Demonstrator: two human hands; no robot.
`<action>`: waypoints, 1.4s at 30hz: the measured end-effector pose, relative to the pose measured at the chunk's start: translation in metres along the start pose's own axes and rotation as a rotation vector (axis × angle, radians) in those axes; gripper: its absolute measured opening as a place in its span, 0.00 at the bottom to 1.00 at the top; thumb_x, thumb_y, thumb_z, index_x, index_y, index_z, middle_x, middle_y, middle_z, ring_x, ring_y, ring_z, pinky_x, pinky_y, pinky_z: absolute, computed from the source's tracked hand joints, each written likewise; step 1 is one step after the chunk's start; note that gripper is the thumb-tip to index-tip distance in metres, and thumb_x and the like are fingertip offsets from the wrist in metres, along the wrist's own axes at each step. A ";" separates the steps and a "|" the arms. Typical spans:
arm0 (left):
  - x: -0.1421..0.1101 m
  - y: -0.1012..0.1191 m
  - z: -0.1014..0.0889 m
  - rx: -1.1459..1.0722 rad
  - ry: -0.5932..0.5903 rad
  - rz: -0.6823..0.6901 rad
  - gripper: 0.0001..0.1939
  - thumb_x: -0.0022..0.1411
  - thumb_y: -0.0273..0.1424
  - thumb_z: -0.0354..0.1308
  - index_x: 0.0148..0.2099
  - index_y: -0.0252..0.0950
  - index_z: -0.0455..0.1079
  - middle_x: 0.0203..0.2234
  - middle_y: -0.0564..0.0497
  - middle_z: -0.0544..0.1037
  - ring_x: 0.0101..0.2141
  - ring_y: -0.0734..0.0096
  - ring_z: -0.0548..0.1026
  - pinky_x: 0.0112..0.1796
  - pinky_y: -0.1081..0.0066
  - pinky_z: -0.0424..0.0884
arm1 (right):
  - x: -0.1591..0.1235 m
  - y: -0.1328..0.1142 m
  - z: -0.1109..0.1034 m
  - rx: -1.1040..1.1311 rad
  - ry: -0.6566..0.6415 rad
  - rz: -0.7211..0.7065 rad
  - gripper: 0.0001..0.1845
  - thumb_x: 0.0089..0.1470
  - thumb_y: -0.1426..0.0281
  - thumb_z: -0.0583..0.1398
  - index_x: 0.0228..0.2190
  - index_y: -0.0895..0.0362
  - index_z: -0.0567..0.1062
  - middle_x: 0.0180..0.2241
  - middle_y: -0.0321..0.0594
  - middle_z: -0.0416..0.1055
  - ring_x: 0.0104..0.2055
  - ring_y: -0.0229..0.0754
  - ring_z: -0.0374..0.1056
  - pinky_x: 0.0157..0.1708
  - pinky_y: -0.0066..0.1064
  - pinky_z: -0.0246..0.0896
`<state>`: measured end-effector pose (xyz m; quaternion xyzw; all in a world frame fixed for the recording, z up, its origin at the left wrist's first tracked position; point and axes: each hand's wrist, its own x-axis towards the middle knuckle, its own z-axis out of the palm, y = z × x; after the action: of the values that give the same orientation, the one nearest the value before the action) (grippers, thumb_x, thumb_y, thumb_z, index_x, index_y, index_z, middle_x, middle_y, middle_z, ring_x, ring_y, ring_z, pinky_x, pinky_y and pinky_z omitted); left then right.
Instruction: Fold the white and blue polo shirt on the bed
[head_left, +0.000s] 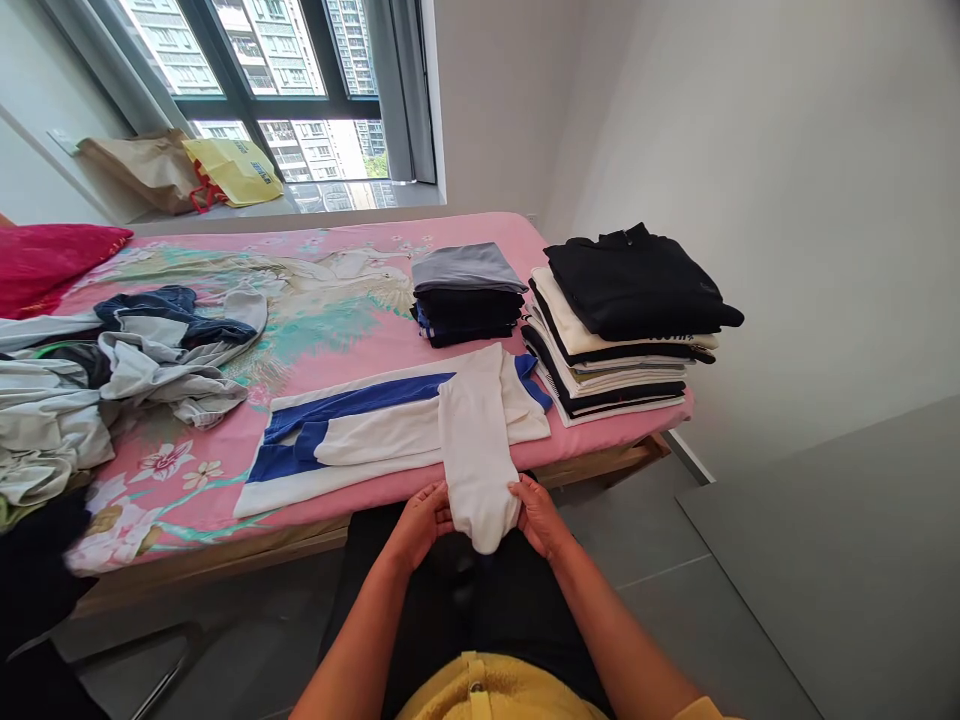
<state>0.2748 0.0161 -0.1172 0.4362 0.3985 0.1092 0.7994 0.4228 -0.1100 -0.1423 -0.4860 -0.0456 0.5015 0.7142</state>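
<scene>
A white and blue garment [375, 430] lies flattened on the pink floral bedsheet [330, 310] near the bed's front edge. One white sleeve [476, 450] is folded across it and hangs over the edge. My left hand [421, 520] grips the sleeve's left side and my right hand [538, 515] grips its right side, both with fingers closed on the cloth.
A dark folded stack with a grey top [466, 292] and a taller stack topped by a black garment [626, 320] sit at the bed's right. A heap of loose clothes [112, 370] covers the left. A red pillow [52, 260] and bags [195, 170] lie beyond.
</scene>
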 end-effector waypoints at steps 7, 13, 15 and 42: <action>-0.016 -0.012 0.006 -0.006 -0.064 0.060 0.26 0.45 0.40 0.67 0.45 0.33 0.70 0.33 0.47 0.79 0.31 0.69 0.75 0.36 0.70 0.69 | -0.020 -0.001 0.003 -0.205 -0.312 0.187 0.25 0.43 0.60 0.66 0.42 0.61 0.74 0.39 0.48 0.74 0.39 0.47 0.71 0.38 0.40 0.66; -0.033 -0.020 0.004 0.124 -0.114 0.033 0.22 0.43 0.38 0.68 0.40 0.31 0.71 0.27 0.49 0.77 0.27 0.72 0.73 0.31 0.73 0.66 | -0.032 0.006 -0.002 -0.133 -0.281 0.199 0.24 0.45 0.61 0.65 0.43 0.60 0.73 0.38 0.46 0.75 0.35 0.44 0.71 0.37 0.35 0.65; -0.039 -0.023 0.006 0.072 -0.119 0.056 0.22 0.41 0.34 0.69 0.39 0.32 0.71 0.28 0.49 0.78 0.30 0.71 0.73 0.34 0.73 0.66 | -0.035 0.010 -0.002 -0.183 -0.335 0.233 0.23 0.45 0.61 0.65 0.43 0.60 0.74 0.38 0.46 0.75 0.35 0.43 0.70 0.36 0.34 0.64; -0.037 0.076 -0.140 0.741 0.999 0.481 0.17 0.60 0.38 0.47 0.46 0.33 0.66 0.44 0.40 0.72 0.47 0.59 0.69 0.50 0.61 0.62 | -0.073 0.029 0.015 -0.130 -0.109 0.317 0.18 0.41 0.65 0.65 0.37 0.57 0.75 0.36 0.43 0.75 0.35 0.45 0.70 0.33 0.34 0.63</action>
<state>0.1609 0.1269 -0.0798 0.6558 0.6236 0.3294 0.2693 0.3588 -0.1551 -0.1252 -0.5043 -0.0396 0.6295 0.5898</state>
